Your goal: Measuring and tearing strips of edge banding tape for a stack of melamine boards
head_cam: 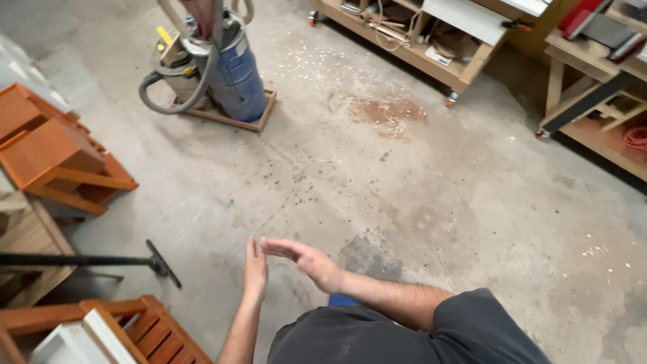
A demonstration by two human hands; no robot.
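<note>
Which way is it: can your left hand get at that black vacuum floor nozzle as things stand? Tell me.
Probably yes. The left hand is empty and open, fingers touching the right hand. Only bare concrete floor lies between it and the black floor nozzle to its left; nothing blocks the way.

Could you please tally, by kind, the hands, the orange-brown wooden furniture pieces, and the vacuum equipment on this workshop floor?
Bare hands, empty, held close over the floor: 2 (left hand, right hand)
Orange-brown wooden pieces: 2 (stacked tables, slatted piece)
Blue shop vacuum: 1
Black floor nozzle on its wand: 1
Total: 6
</note>
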